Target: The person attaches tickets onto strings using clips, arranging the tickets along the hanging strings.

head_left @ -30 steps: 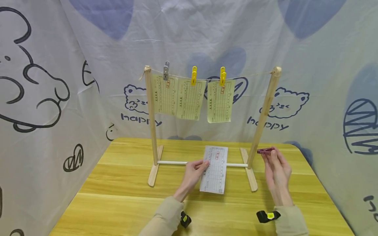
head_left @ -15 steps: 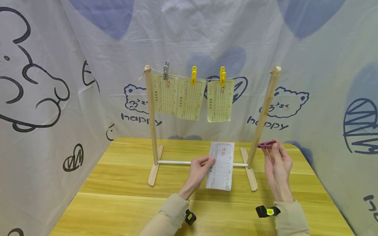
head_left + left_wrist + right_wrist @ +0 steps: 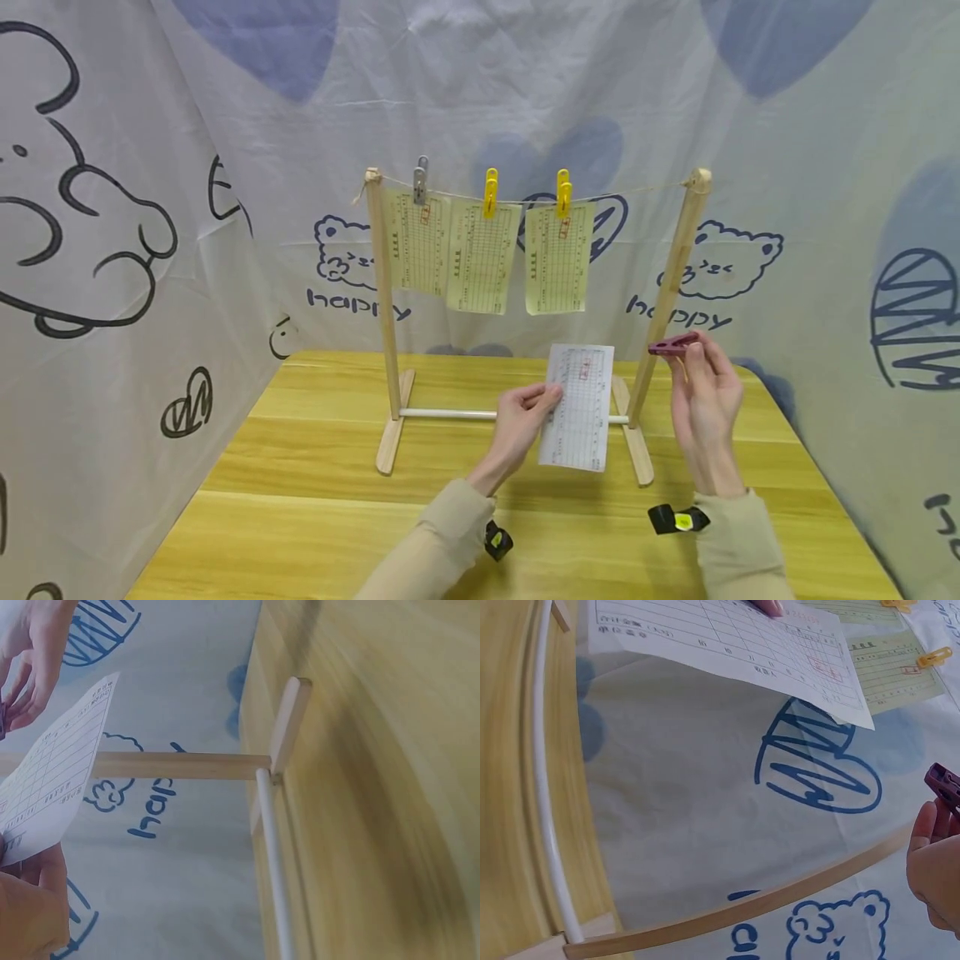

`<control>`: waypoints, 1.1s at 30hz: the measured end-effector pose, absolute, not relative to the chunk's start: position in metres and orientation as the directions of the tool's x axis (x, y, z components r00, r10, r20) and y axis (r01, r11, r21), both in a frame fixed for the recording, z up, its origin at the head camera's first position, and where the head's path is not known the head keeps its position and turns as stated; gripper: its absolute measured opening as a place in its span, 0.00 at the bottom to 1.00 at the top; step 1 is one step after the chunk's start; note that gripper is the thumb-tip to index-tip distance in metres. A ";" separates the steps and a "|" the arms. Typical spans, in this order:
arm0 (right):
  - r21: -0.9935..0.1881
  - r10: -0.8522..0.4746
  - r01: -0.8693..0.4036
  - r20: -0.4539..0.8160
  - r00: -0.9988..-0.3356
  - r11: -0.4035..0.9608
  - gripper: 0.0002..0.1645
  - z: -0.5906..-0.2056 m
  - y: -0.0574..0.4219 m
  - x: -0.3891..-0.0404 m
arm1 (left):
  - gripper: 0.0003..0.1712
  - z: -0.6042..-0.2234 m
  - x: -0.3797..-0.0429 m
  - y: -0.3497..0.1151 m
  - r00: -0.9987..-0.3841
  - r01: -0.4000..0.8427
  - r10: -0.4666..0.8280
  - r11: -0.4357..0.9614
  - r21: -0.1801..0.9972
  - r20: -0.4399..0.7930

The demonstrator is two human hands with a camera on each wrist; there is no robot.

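My left hand [image 3: 519, 425] pinches a white printed slip [image 3: 577, 408] by its left edge, holding it upright above the table. To its right, my right hand [image 3: 705, 400] grips a dark purple clothespin [image 3: 672, 344] that points left, in front of the rack's right post [image 3: 670, 300]. Behind the hands, a string [image 3: 626, 192] spans the wooden rack. From it hang several things: a grey clothespin [image 3: 420, 181] and two yellow ones hold three yellowish slips. The right wrist view shows the purple clothespin [image 3: 945, 786] apart from the white slip [image 3: 727, 645].
The rack's left post [image 3: 383, 308] and flat feet stand on a wood-grain table [image 3: 300, 500]. A white crossbar [image 3: 442, 413] joins the posts low down. A patterned cloth [image 3: 465, 67] hangs behind and at the sides.
The left hand has carried the white slip up and to the right. My right hand has raised the purple clothespin a little, and the gap between them has narrowed.
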State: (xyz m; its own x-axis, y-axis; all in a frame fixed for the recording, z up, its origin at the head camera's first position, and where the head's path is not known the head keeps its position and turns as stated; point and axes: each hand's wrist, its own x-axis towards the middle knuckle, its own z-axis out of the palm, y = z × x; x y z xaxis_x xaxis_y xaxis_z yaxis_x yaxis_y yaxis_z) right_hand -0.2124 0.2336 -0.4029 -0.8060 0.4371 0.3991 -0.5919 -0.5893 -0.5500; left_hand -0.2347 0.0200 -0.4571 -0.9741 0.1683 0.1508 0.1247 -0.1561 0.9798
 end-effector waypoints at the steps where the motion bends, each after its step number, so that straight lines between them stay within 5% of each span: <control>1: -0.558 0.433 -0.598 0.411 -0.802 -0.576 0.17 -0.401 0.233 -0.213 | 0.17 -0.455 -0.235 0.021 -0.975 0.125 0.164 -0.159 0.979 0.151; 24: -0.583 0.347 -0.755 0.670 -0.656 -0.301 0.15 -0.347 0.233 -0.235 | 0.16 -0.413 -0.254 0.043 -0.971 0.177 0.119 -0.228 0.958 0.207; 33: -0.622 0.351 -0.783 0.733 -0.582 -0.001 0.16 -0.322 0.238 -0.245 | 0.17 -0.391 -0.263 0.055 -0.966 0.211 0.097 -0.241 0.947 0.240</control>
State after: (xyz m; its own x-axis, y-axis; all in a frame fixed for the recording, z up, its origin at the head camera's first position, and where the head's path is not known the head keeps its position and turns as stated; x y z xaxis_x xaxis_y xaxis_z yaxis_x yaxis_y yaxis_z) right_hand -0.2446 0.2379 -0.3221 -0.5823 0.3509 0.7333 -0.7833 -0.0008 -0.6216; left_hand -0.2635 0.0547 -0.3914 -0.9658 0.0970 0.2403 0.2115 -0.2411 0.9472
